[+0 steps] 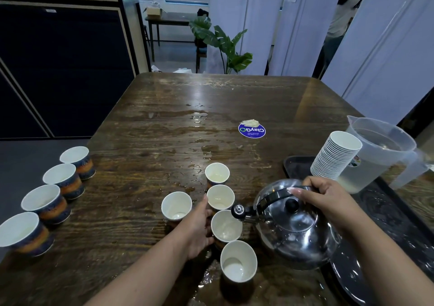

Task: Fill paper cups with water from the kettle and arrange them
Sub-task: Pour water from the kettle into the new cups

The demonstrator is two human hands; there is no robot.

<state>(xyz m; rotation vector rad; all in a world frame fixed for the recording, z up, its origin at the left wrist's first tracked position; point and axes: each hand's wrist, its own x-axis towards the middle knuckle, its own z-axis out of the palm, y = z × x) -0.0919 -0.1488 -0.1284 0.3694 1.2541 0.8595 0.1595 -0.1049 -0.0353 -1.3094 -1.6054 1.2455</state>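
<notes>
Right hand [328, 200] grips kettle [296, 230] handle, spout over a cup [226, 226] at lower centre | left hand [199, 226] fingers curled around that cup | four cups [47, 195] lined along tabletop [164, 122] left edge

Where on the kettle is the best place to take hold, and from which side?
Grip the kettle by its black arched handle, coming from above. It spans the lid clear of the steel body, and the spout points left, away from it. The right hand grips it there.
</notes>
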